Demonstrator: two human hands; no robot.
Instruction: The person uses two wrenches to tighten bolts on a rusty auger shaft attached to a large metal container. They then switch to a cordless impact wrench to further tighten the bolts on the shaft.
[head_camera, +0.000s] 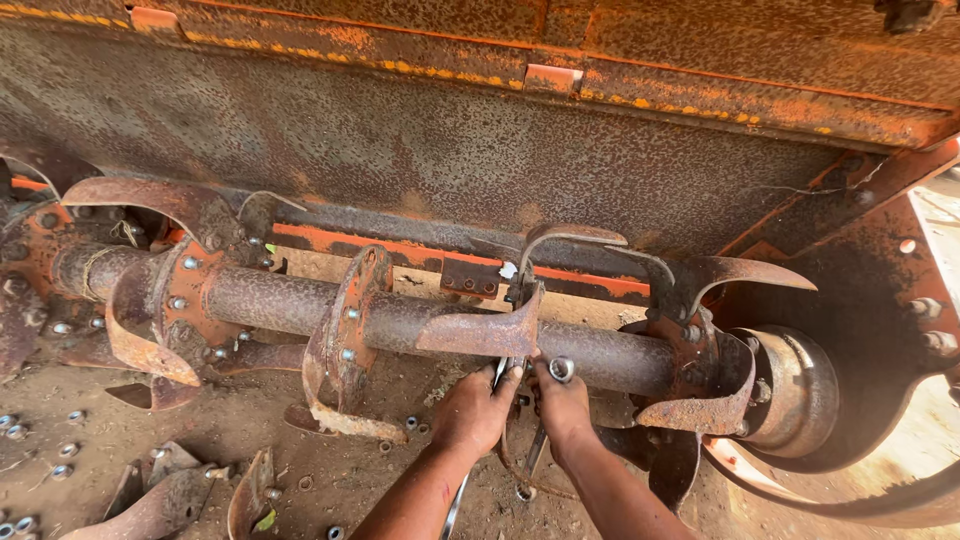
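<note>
Two bare hands work under a rusty horizontal steel rotor shaft (440, 320) fitted with curved, rusted tiller blades (485, 330). The left hand (475, 410) has its fingers closed around a long silver metal wrench (456, 505); the right hand (562, 405) grips a second silver spanner (561, 369) beside it. Loose silver nuts (68, 450) lie scattered on the dirt ground (330, 480).

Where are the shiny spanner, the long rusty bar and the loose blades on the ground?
shiny spanner (561, 369), head view, on its ring end.
long rusty bar (270, 300), head view, on a bare stretch of it.
loose blades (160, 505), head view, on one blade's flat face.
</note>
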